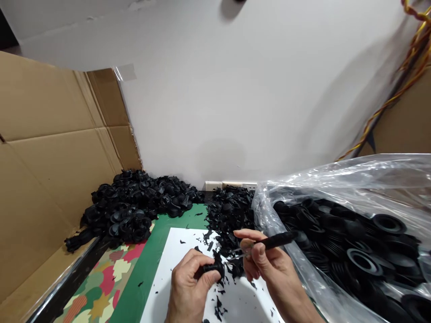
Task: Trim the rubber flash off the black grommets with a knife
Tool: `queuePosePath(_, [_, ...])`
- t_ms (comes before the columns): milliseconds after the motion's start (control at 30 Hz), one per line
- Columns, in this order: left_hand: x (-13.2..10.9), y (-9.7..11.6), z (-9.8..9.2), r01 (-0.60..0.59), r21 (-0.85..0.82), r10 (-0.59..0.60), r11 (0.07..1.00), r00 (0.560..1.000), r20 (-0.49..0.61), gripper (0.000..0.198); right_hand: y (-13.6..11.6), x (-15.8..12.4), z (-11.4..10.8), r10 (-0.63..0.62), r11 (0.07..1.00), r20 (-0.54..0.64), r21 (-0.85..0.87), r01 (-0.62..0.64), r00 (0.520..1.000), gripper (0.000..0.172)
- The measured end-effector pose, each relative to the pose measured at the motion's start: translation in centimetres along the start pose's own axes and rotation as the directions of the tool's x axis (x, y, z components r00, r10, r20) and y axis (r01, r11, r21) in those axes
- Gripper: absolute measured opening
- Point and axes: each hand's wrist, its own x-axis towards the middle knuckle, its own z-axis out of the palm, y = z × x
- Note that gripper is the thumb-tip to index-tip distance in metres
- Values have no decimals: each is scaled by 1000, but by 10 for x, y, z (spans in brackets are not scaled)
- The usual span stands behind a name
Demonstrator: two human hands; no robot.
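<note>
My left hand is closed on a small ribbed black rubber part, pinched between thumb and fingers above a white sheet. A ragged edge stands up from the part's top. To its right, my right hand grips a black-handled tool with thin metal prongs that point left toward the rubber part. Whether the prongs touch the part, I cannot tell. Black rubber scraps lie scattered on the sheet under and around both hands.
A heap of ribbed black rubber parts lies at the left beside cardboard. Black scraps are piled at the back. On the right, a clear plastic bag holds many black rubber rings and bellows-like parts. A power strip runs along the wall.
</note>
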Motion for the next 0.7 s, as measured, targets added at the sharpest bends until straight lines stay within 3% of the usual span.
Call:
queuePosePath(200, [0,6,0,55,-12,-55,998,998,10,5,3,-6,9,-15,999,127,-46,21,992,32])
queuePosePath(333, [-1,6,0,51,-8,-51,999,999,18,5,0,-12,18,-70,997,69,-25,72,995,26])
queuePosePath(700, [-1,4,0,23,36,-26,999,997,67,6,3,-13,22,-44,998,35,35,43,998,26])
